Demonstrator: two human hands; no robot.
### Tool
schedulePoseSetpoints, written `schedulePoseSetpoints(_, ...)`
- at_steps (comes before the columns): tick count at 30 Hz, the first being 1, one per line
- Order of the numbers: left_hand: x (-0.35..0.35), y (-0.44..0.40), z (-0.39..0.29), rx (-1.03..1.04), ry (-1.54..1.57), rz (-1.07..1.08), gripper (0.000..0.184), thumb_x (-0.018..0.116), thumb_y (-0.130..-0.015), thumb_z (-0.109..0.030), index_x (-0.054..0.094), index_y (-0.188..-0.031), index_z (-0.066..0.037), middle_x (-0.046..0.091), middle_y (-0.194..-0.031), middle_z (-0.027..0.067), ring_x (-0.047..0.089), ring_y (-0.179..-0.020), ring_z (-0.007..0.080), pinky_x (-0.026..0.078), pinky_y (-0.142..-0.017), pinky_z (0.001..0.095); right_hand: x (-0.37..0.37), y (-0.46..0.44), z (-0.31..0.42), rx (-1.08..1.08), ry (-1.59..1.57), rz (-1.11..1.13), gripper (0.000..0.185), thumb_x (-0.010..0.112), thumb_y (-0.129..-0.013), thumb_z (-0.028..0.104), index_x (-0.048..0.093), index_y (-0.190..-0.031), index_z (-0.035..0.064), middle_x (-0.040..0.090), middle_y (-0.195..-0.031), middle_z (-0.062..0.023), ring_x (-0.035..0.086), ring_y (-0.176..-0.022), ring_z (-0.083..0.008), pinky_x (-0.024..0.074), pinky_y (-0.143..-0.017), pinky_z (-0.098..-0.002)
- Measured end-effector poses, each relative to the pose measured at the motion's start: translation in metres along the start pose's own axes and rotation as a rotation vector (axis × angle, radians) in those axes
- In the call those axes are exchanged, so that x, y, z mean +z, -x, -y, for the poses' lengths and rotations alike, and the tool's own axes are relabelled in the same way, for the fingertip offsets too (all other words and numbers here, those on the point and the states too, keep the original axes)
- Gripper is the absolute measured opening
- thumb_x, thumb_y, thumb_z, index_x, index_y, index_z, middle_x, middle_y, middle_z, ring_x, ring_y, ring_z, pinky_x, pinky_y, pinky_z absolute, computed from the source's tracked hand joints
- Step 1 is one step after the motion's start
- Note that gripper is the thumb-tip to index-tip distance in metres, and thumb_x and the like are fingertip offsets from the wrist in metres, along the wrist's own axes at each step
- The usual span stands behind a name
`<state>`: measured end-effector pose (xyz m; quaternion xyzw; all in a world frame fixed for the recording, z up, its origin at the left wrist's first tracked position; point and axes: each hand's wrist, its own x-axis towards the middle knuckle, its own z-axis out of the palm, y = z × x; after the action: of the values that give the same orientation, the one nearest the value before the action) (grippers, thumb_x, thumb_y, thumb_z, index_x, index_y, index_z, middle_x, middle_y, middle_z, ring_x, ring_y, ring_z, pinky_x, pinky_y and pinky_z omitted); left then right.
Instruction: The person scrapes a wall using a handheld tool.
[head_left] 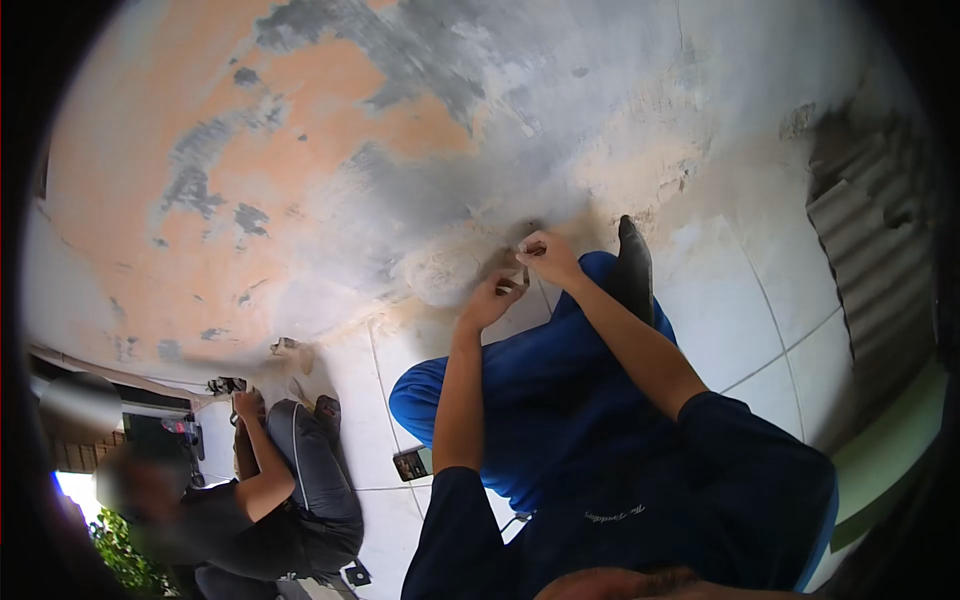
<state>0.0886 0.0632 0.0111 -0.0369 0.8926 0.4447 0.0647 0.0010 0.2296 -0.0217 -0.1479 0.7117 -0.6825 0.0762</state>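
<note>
My left hand (490,298) is raised in front of the lower wall, its fingers curled together; whatever lies in them is too small to make out. Just right of it and a little higher, my right hand (550,258) has its thumb and fingers pinched close, and their contents cannot be made out either. A small gap separates the two hands. Behind them stands the wall (420,190), patched with peach paint, grey smears and pale plaster. Dusty marks show along its foot near my fingers.
White floor tiles (765,385) lie around my bent blue-trousered legs (570,400). A small dark box (410,464) sits on the floor at left. Another person (290,480) squats by the wall further left. Corrugated sheets (880,250) lean at far right.
</note>
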Motion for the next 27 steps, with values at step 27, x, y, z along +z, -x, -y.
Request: schedulePoseSetpoints(27, 0.016, -0.049, -0.032, 0.163, 0.146, -0.164, 0.013, 0.066, -0.091, -0.009, 0.071, -0.098, 0.000, 0.070, -0.076, 0.0063, 0.061, -0.069, 0.0104, 0.048, -0.066, 0.0277, -0.063, -0.014, 0.025, 0.182, -0.509, 0.167, 0.040, 0.078, -0.080, 0.005, 0.062, -0.117, 0.0043, 0.067, -0.099, -0.0071, 0.061, -0.093, -0.0161, 0.0489, -0.079, -0.0270)
